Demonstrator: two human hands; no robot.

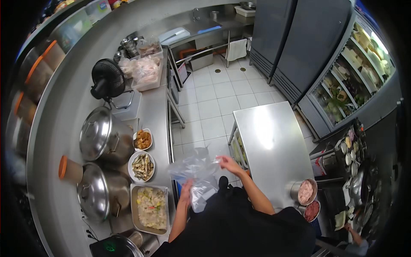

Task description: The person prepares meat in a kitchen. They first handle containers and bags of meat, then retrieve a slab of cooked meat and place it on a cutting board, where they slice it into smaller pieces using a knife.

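Observation:
A clear plastic bag [200,180] hangs between my two hands, above the floor by the left counter. My left hand [186,190] grips its near left side. Pinched in the fingers of my right hand [225,163] is the bag's upper right edge. On the counter to the left stand a steel tray [132,205] of pale food with yellow and green pieces, a white bowl [130,167] of small fish, and a smaller dish [151,136] of orange-brown food with a utensil.
Big lidded steel pots [123,144] and a black fan [109,77] line the left counter. A steel table [273,135] to my right bears a pot of pink meat [305,191]; a pot of redder meat [311,211] is beside it. Another person's hand [347,226] is at the lower right.

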